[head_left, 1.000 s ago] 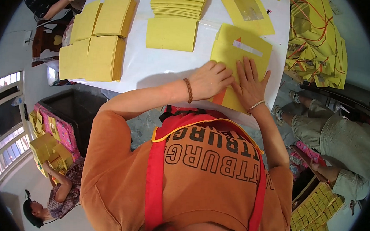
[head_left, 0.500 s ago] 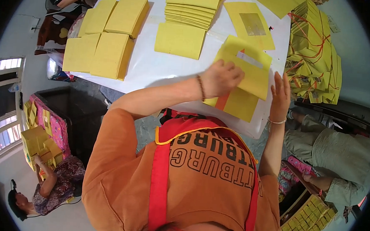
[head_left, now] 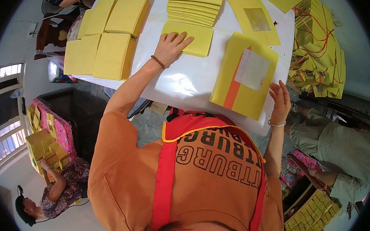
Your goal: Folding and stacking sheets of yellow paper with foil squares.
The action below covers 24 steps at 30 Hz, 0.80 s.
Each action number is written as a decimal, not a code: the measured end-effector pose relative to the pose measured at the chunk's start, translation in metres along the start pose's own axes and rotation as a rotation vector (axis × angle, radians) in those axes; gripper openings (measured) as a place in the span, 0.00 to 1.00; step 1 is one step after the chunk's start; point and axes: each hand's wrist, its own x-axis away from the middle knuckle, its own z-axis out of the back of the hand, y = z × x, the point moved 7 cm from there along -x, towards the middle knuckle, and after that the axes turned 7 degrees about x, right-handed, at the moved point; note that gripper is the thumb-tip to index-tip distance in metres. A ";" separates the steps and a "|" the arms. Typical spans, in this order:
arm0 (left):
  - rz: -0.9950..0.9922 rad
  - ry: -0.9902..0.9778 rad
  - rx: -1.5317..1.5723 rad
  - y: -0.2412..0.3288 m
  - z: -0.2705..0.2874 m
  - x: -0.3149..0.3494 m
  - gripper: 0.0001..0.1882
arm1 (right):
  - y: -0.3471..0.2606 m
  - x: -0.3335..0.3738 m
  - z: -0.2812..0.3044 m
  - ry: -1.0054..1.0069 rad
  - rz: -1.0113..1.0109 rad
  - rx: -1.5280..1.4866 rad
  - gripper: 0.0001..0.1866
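My left hand [head_left: 170, 50] lies with its fingers spread on the near left part of a yellow paper piece [head_left: 199, 39] at the middle of the table. At the table's right edge my right hand [head_left: 281, 100] is raised with loosely bent fingers apart, holding nothing, beside a larger yellow paper piece [head_left: 251, 102]. That piece lies flat, with an orange strip [head_left: 233, 93] along it and a whitish rectangle [head_left: 252, 70] next to the strip. Whether it is one sheet or a stack I cannot tell.
Stacks of yellow paper [head_left: 112, 54] stand at left on the white table [head_left: 176, 82]; another stack [head_left: 193, 10] lies far middle. A windowed yellow piece [head_left: 254, 19] is at far right. Red-tied yellow bundles [head_left: 320, 52] stand off the right edge. Other people are at left and right.
My left hand has let go of the right-hand yellow piece and moved left onto the middle one. The lifted yellow part now lies flat, baring the whitish rectangle. My right hand has barely moved.
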 end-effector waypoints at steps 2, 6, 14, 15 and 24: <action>0.003 -0.028 0.003 -0.003 -0.005 0.003 0.34 | 0.001 -0.001 -0.001 -0.011 0.020 0.004 0.17; 0.006 -0.095 0.032 -0.006 -0.009 0.004 0.34 | 0.003 -0.001 -0.006 -0.032 0.041 0.046 0.16; -0.009 -0.157 0.051 -0.013 -0.003 0.005 0.34 | 0.008 -0.004 -0.012 -0.059 0.048 0.085 0.16; 0.002 -0.200 0.040 -0.012 -0.011 0.007 0.32 | 0.007 -0.005 -0.013 -0.062 0.046 0.086 0.16; 0.098 -0.161 0.050 -0.013 -0.031 0.021 0.29 | 0.007 -0.001 -0.014 -0.043 0.022 0.100 0.16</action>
